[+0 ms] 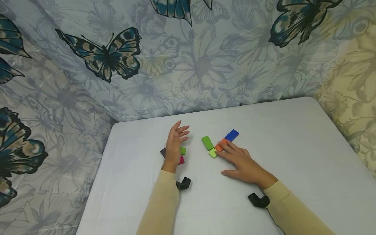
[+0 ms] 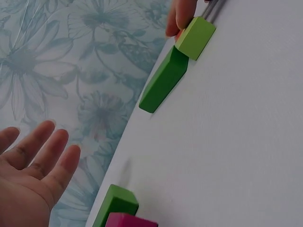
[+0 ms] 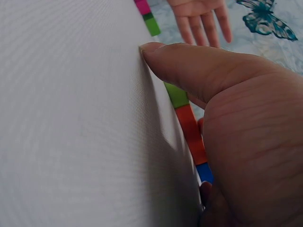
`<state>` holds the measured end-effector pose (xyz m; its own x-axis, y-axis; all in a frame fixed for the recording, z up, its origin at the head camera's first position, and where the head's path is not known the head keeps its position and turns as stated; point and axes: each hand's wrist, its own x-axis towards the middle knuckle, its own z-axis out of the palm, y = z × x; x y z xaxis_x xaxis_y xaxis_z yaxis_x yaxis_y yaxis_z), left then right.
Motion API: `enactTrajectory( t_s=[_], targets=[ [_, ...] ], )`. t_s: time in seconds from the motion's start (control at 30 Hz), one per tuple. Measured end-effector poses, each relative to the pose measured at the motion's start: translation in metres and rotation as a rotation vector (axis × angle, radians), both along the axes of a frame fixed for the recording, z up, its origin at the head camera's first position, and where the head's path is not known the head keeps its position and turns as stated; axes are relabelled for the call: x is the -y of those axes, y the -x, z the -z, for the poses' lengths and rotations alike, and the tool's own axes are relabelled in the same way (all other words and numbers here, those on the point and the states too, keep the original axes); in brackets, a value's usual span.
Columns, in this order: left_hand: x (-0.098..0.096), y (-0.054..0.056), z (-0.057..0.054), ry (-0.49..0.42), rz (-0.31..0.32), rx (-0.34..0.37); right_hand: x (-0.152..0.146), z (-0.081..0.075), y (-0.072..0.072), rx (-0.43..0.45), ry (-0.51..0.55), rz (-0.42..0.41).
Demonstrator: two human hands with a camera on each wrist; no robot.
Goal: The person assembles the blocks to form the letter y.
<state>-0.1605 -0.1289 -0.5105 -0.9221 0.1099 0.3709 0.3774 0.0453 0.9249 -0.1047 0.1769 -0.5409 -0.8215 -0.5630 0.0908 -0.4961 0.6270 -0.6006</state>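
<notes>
And here's the right hand (image 1: 245, 166) over the bench (image 1: 296, 143), fingers stretched out rather than curled, the tips down on the orange block (image 1: 218, 148) and reaching the edge of the lime block (image 1: 212, 153). The thumb sits apart from the blocks, out to the near side; whether its tip touches the white surface, I cannot tell. Now look at the row: the blue block (image 1: 232, 135) meets the far end of the orange one, the lime piece sits at the near end, and the green block (image 1: 207, 143) slants away from the lime, meeting it at a corner. Over to the left hand (image 1: 174, 143), and it's holding nothing: raised, palm turned inward, fingers loose and spread, clear of the blocks in its own wrist view. Around it lie a second green block (image 1: 183, 150), the magenta block (image 1: 181, 160) just beside that, and the dark block (image 1: 163, 152) poking out on the other side, partly hidden by the hand. Pale yellow sleeves (image 1: 162, 202) run up both arms, a black fitting (image 1: 184, 183) by each wrist, and butterfly-print cloth (image 1: 202, 65) hangs behind it all.
</notes>
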Motion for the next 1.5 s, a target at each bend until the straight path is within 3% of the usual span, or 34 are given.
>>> enactTrajectory(
  t_s=[0.3, 0.6, 0.97, 1.17, 1.5],
  targets=[
    [0.029, -0.004, -0.006, 0.059, -0.076, -0.015, -0.001, 0.001, 0.000, -0.002, 0.008, -0.008],
    [0.061, -0.008, -0.006, 0.051, -0.155, -0.004, -0.002, 0.001, 0.001, 0.008, 0.009, -0.008],
    [0.092, -0.016, 0.004, 0.098, -0.213, 0.049, 0.000, 0.000, 0.000, 0.017, 0.005, -0.005],
    [0.104, -0.020, 0.010, 0.154, -0.208, 0.108, -0.001, 0.001, 0.000, 0.014, 0.000, -0.003],
    [0.113, -0.031, 0.026, 0.152, -0.203, 0.190, -0.001, 0.000, 0.000, 0.014, 0.005, -0.004]
  ],
)
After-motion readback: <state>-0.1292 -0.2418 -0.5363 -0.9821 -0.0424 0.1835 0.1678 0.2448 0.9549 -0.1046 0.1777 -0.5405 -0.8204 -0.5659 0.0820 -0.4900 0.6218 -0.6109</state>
